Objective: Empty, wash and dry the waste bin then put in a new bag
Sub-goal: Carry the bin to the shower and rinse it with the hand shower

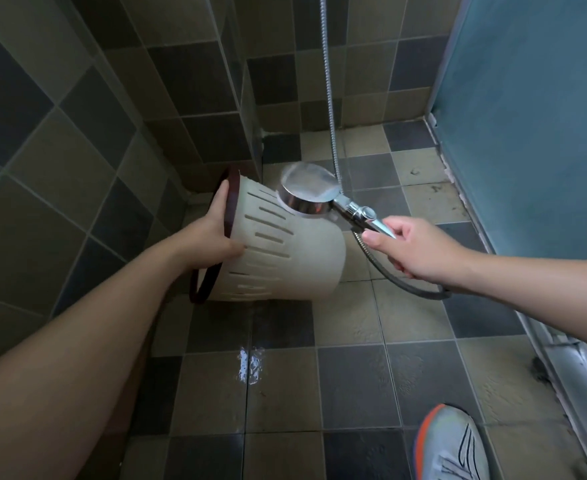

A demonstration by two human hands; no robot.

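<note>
- Waste bin (285,251): cream plastic, round, tapering toward its base, with rows of narrow slots in the upper wall. Held off the floor and tipped on its side, mouth facing left toward the tiled wall, closed base facing right. No bag visible in it.
- Rim ring (212,282): dark brown band around the bin's mouth; its lower part hangs slightly away from the cream wall.
- Left hand (212,233): grip closed on the bin at the mouth, fingers over the brown ring and thumb pressed against the slotted wall. Bare forearm reaches in from lower left.
- Shower head (307,190): round, chrome-backed, pale face. Positioned just above the bin's upper side, touching or nearly touching it; which one cannot be told. Any spray is too faint to make out.
- Shower handle (364,216): chrome, with a small switch fitting, running from the head down to the right hand.
- Right hand (413,247): grip closed around the lower end of the shower handle, thumb forward along it. Bare forearm enters from the right edge.
- Hose (330,98): metal, flexible; loops below the right hand and rises along the back wall out of view.
- Floor (354,386): square tiles in beige and dark grey, wet, with a bright reflection below the bin.
- Walls (77,133): same mixed tiles at left and rear.
- Blue panel (534,98): frosted, at right, above a metal track.
- Shoe (451,445): grey with orange edge, lower right, on the floor.
</note>
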